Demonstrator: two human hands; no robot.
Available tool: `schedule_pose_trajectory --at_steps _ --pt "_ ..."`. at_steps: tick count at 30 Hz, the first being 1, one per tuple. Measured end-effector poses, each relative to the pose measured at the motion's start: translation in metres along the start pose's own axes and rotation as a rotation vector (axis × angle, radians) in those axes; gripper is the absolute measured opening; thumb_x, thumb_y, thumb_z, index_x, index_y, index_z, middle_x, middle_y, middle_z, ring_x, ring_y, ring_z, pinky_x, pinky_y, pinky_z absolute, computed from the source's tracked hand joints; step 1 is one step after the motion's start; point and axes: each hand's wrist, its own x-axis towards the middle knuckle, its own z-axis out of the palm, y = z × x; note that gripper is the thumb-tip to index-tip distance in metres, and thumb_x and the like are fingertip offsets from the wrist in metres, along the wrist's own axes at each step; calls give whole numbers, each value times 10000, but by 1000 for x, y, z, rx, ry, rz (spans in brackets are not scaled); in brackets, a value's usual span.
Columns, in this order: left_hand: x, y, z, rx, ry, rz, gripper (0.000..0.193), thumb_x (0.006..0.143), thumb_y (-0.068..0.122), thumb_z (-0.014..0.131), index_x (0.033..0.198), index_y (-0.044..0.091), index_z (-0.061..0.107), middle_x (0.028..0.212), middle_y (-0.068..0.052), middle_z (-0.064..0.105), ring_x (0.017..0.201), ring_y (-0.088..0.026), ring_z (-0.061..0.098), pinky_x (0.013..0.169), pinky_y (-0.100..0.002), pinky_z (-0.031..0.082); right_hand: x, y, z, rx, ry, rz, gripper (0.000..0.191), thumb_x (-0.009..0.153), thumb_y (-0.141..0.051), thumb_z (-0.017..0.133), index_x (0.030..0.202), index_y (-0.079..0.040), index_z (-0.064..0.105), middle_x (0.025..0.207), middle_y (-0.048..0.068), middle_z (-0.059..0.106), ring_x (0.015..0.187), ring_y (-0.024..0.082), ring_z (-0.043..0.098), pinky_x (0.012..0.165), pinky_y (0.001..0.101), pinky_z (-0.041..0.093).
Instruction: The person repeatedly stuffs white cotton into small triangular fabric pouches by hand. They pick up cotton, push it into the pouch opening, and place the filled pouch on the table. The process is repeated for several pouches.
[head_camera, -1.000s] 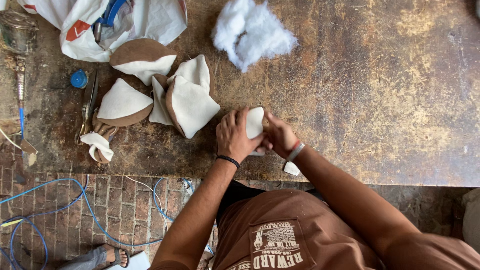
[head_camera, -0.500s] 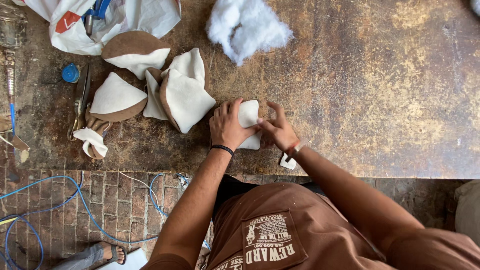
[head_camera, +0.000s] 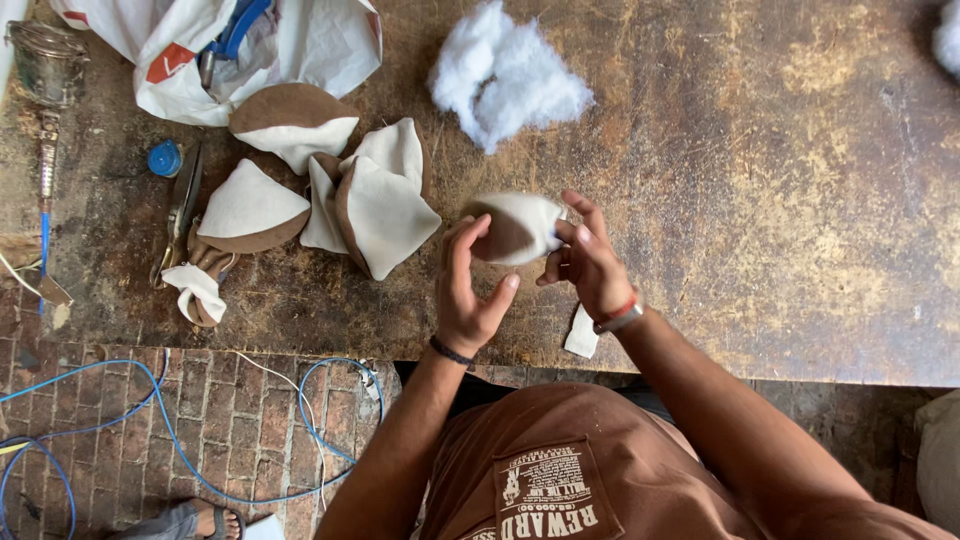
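A small cream and brown fabric piece (head_camera: 515, 227) is held up just above the worn wooden table (head_camera: 760, 200). My right hand (head_camera: 588, 262) grips its right end with the fingers. My left hand (head_camera: 468, 290) cups its left, brown end with the fingers spread around it. A small white scrap (head_camera: 582, 333) lies on the table edge under my right wrist.
Several cream and brown sewn fabric shapes (head_camera: 375, 205) lie left of my hands. A clump of white stuffing (head_camera: 505, 85) sits behind them. Scissors (head_camera: 182, 210), a blue cap (head_camera: 165, 158), a white bag (head_camera: 255, 45) and a metal tool (head_camera: 45, 120) are at the far left. Blue cable (head_camera: 150, 440) runs over the brick floor.
The fabric piece was pressed flat on the table under both hands. It is now lifted off the surface and turned, rounded between my hands.
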Motion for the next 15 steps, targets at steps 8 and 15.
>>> schedule_pose_trajectory --at_steps 8,15 --pt "-3 -5 14 -57 -117 -470 614 875 428 702 1393 157 513 1360 -136 542 1208 -304 631 973 -483 619 -30 14 -31 -56 43 201 519 893 -158 627 1321 -100 340 1298 166 631 1136 246 642 1001 422 509" --pt "77 -28 54 499 -441 -60 674 876 495 759 1453 251 512 1632 -203 285 1423 -430 397 1154 -642 304 -30 8 -28 -43 259 432 346 919 -312 597 1178 -84 614 1130 119 715 842 203 634 817 374 530"
